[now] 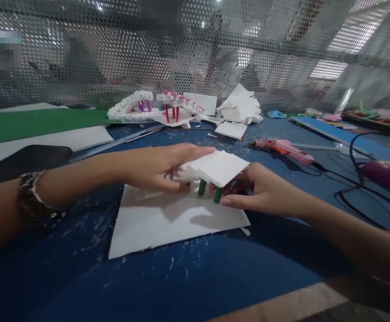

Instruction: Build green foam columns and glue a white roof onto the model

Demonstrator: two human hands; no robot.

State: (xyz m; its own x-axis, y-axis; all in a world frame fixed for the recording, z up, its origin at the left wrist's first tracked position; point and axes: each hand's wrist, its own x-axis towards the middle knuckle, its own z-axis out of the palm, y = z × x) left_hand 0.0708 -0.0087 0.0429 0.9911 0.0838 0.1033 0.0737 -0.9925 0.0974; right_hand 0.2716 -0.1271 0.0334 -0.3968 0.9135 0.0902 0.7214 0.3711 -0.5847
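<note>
A small paper model with a folded white top (220,166) stands on green posts (218,195) over a white sheet (141,228). My left hand (171,167) grips the layered left side of the white top, thumb below and fingers above. On the other side, my right hand (251,190) has its thumb and fingers closed round one green post near its foot. Its fingertips are partly hidden behind the posts and under the white top. The sheet lies flat on the blue table (188,286).
At the back stand a white model with purple posts (131,107) and one with red posts (178,107), beside stacked white paper (240,105). A pink glue gun (285,150) with a black cable lies right. Left are green sheets (40,125) and a dark phone-like slab (30,161).
</note>
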